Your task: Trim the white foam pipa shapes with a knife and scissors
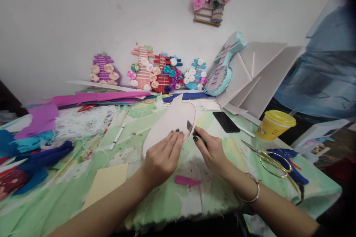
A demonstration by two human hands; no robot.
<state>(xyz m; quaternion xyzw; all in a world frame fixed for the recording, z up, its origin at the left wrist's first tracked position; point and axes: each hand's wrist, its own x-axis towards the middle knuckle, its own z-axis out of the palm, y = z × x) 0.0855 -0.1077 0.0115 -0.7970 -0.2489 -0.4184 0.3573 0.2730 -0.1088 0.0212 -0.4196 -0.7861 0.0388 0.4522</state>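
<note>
At center, the left hand's (164,152) nearly straight fingers press the white cutout (169,118); the right hand's (210,148) curled fingers grip a green-handled tool (203,140).

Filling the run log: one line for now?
left hand: flat on white board | right hand: holds green tool at board edge | phone, scissors: on cloth

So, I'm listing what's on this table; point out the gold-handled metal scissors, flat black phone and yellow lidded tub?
Gold-handled metal scissors (259,152): head view, near the pivot.
Flat black phone (226,122): head view, middle of its face.
Yellow lidded tub (270,127): head view, side below lid.
</note>
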